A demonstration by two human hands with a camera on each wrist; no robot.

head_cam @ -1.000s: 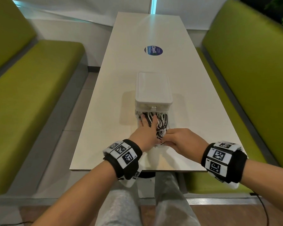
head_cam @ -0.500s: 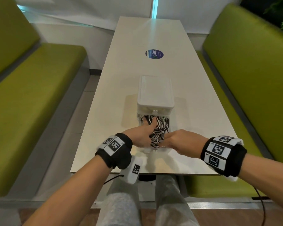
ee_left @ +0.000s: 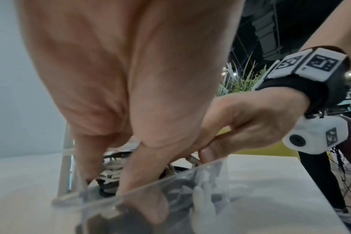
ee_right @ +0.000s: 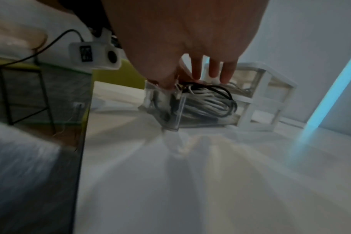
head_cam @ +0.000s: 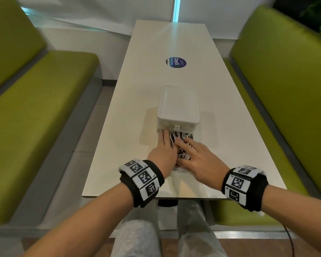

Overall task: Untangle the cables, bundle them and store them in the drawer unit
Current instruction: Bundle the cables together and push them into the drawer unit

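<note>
A white drawer unit (head_cam: 178, 106) stands on the white table (head_cam: 133, 93). Its clear lower drawer (ee_right: 177, 110) is pulled out towards me and holds a heap of black and white cables (head_cam: 181, 136). My left hand (head_cam: 164, 143) lies flat on the left side of the heap, fingers straight and pointing at the unit. Beside it, my right hand (head_cam: 191, 147) presses on the right side with spread, straight fingers (ee_right: 212, 69). Its thumb sits at the drawer's front rim (ee_left: 170, 180). In the right wrist view the cables (ee_right: 208, 102) fill the drawer up to its rim.
A round blue sticker (head_cam: 176, 62) is on the table beyond the unit. Green benches run along the left (head_cam: 35, 117) and right (head_cam: 285, 89) of the table. The table's near edge is just behind my wrists, with my knees below it.
My left hand has uncurled from the cables and now lies flat on them. My right hand has left the drawer's front and spread its fingers over the heap.
</note>
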